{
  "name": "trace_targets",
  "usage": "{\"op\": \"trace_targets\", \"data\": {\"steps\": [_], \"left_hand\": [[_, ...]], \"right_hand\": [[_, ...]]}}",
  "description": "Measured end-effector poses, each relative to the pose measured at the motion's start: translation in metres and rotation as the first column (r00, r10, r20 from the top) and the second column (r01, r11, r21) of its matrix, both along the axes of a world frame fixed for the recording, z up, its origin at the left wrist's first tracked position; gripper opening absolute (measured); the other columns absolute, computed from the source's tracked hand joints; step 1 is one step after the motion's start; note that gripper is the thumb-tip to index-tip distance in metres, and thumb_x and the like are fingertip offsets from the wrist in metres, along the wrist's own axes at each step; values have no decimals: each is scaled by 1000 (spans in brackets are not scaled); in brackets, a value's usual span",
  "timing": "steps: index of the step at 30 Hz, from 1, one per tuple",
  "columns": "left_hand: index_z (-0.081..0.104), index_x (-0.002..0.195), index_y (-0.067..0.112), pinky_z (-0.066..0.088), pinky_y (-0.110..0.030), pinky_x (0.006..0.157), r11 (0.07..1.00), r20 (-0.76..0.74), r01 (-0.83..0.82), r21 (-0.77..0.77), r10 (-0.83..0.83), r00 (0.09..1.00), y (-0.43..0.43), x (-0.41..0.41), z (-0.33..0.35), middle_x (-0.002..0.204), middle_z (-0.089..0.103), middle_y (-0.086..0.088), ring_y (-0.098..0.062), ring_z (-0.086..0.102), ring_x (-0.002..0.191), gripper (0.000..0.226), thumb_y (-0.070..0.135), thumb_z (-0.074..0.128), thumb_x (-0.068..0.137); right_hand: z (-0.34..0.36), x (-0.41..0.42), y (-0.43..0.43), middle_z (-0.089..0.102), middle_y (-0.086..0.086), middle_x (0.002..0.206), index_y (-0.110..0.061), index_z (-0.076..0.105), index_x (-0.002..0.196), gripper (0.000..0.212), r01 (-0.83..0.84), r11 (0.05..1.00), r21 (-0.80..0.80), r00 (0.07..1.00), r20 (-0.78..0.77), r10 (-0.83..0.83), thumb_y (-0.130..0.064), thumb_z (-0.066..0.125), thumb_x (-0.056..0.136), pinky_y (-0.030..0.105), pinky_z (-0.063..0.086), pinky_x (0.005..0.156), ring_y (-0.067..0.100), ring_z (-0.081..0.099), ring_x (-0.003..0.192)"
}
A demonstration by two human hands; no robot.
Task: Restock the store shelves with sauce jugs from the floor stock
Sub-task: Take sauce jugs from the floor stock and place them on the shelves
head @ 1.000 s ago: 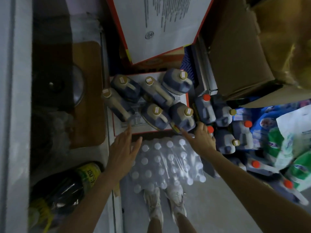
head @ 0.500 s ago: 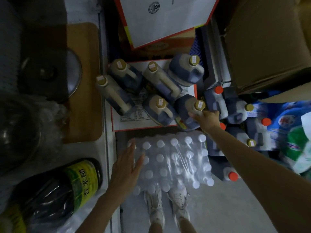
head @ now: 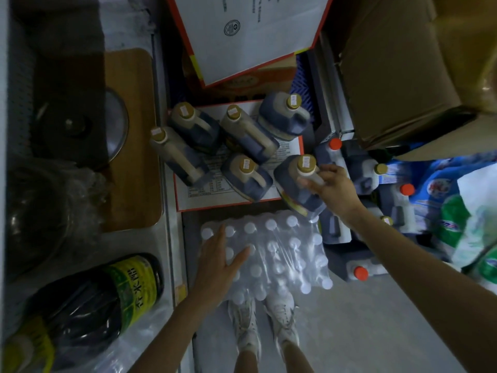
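Dark, full and probably heavy, the jug [head: 291, 184] tilts just past the pack's [head: 290, 259] far right corner. Your right hand [head: 333, 189] curls round its stiff handle under the cap; lift from there. Your left hand [head: 217, 254] lies flat, fingers straight, on the pack.

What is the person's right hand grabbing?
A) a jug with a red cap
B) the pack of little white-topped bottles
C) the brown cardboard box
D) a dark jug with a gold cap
D: the right hand has its fingers curled round the handle of a dark jug, and that jug's cap is gold, not red.
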State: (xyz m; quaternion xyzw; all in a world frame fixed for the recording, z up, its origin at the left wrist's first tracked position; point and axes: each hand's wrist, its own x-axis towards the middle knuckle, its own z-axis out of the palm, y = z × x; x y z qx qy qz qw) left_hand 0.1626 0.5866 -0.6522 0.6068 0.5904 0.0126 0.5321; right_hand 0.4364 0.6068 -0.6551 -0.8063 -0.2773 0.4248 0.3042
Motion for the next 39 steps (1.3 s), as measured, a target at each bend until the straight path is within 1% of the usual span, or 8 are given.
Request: {"op": "trace_targets", "data": {"steps": [5,15,18,22,24,26,30,39], "left_hand": [[14,152,20,22,-25,106,1000,-6,12,17,-12,1000,11,13,14,154,26,-8,-20,25,141,92,42,68,81],[-5,151,28,25,-39,116,996,135,90,-29,-85,987,32,29,45,158,16,7,-14,18,145,142,65,83,46],[-6,148,28,31,-20,105,986,245,132,-99,-105,964,31,30,52,143,23,25,-2,28,134,131,26,90,58],[31,145,13,44,-14,93,979,267,104,-176,-55,962,26,18,61,137,51,3,-5,54,117,124,52,88,42],[34,143,6,44,-7,88,984,320,75,-161,-20,947,26,15,69,138,50,-3,-5,54,115,111,31,91,51],[32,144,6,43,-11,95,991,365,21,-132,29,930,25,15,82,140,47,-2,-11,48,124,113,22,93,50],[42,133,32,46,-31,99,982,376,-140,-124,177,910,20,13,113,125,57,17,-8,55,118,125,68,87,22],[52,126,19,55,-45,87,917,526,-390,-87,375,763,18,15,233,113,69,-3,-22,68,99,109,53,87,29]], "right_hand": [[40,2,-11,49,3,129,0,69,89,20,-131,988,76,991,-3,132,-16,75,79,22,39,91,15,50,114],[130,-32,-22,59,-20,107,-14,66,70,19,-490,812,318,864,49,502,-32,70,70,3,39,82,-14,56,97],[145,-42,-26,63,-18,107,-12,68,76,21,-430,816,387,882,-14,472,-33,67,72,12,46,81,-4,61,97],[161,-60,-27,69,-3,102,-16,68,96,27,-320,831,455,902,-123,414,-35,69,76,18,50,80,2,63,91],[169,-68,-24,71,6,97,-11,69,99,29,-262,846,465,915,-160,371,-31,72,77,18,50,77,5,63,87],[180,-75,-20,71,4,88,-8,70,92,24,-204,859,470,924,-197,327,-28,71,78,19,50,72,5,62,81],[206,-77,-12,62,-11,59,-14,62,69,22,-81,864,497,942,-246,230,-30,71,80,16,43,55,0,54,58],[312,-85,8,66,-4,66,-13,62,72,25,61,813,579,947,-290,135,-38,64,75,21,50,59,6,61,63]]}}
